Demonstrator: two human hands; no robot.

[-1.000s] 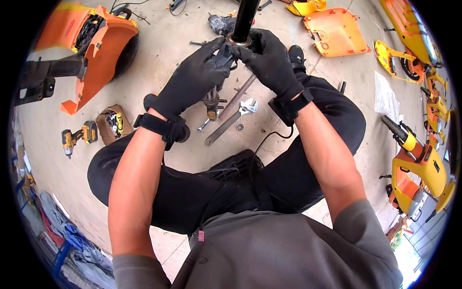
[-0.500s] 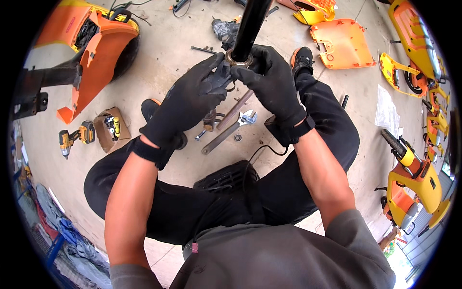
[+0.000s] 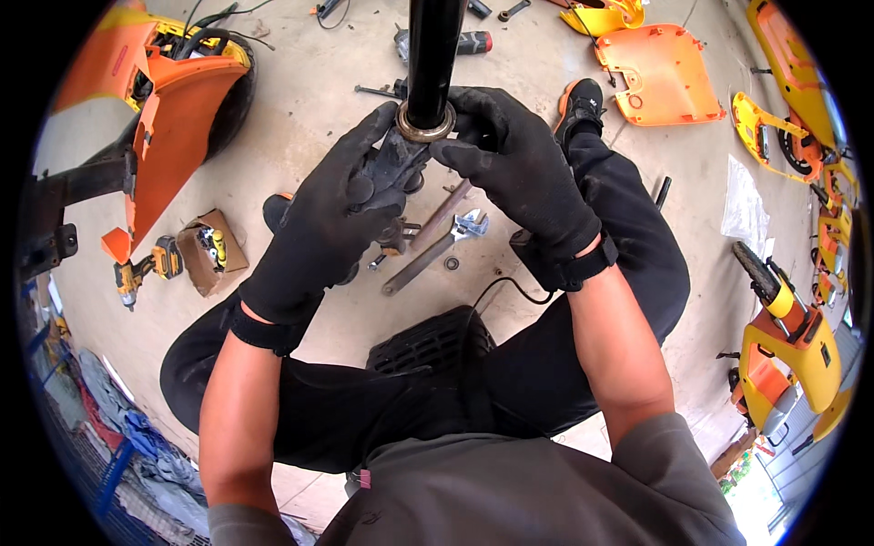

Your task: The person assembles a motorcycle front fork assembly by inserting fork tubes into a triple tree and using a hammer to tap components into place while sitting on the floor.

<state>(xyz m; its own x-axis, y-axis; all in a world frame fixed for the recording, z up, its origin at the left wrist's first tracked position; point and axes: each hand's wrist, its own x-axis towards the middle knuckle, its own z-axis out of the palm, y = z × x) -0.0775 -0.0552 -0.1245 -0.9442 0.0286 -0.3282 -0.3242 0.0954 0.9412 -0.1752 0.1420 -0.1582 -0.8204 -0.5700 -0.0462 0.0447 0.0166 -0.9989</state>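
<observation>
I hold an upright black tube (image 3: 430, 59) with a shiny metal ring (image 3: 421, 133) around its lower end, above a dark metal bracket (image 3: 391, 166). My left hand (image 3: 323, 218), black-gloved, is closed on the bracket at the left, thumb beside the ring. My right hand (image 3: 523, 168), also gloved, curls around the right of the ring, fingertips at its edge; what lies under those fingers is partly hidden. Below on the floor are an adjustable wrench (image 3: 423, 261), a long rusty bar (image 3: 439, 218) and a washer (image 3: 452, 264).
A drill (image 3: 132, 278) and cardboard box (image 3: 209, 273) sit left, below an orange scooter body (image 3: 173, 146). A grey power tool (image 3: 469, 43) lies ahead. Orange panels (image 3: 660, 73), a plastic sheet (image 3: 742, 200) and several yellow scooters (image 3: 787, 364) are right. My crossed-leg position surrounds a black pad (image 3: 410, 344).
The tube has shifted left and stands straighter in view, and the ring sits lower. Both my hands have moved down with it, still closed around the parts.
</observation>
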